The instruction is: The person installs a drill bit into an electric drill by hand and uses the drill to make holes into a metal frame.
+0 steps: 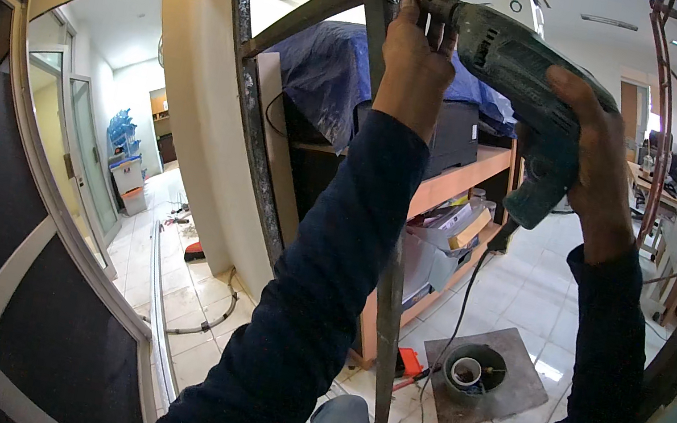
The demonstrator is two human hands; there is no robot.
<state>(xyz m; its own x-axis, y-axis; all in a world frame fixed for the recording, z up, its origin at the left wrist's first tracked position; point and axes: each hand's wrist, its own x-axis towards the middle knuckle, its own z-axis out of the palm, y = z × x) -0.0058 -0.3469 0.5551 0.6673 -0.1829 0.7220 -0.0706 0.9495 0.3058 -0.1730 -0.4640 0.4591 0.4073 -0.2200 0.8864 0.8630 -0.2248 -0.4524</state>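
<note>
A dusty dark-green corded power drill [511,56] is raised at the upper middle, its front end pointing left. My right hand [596,135] grips it at the rear of the body and the handle. Just below the drill's nose, my left hand [420,54] is closed with fingertips up at the bit; whatever they pinch is too small to make out. The drill tip meets or nearly meets a dark metal frame [375,23] where several bars cross. From the handle, a black cord [468,298] hangs down to the floor.
Behind the frame, a wooden shelf unit [473,167] carries a blue plastic sheet [319,63] and boxes. A dark bucket [472,376] with a white cup inside stands on a grey board [523,371]. To the left are a glazed door [66,318] and a cable [220,318] on tiles.
</note>
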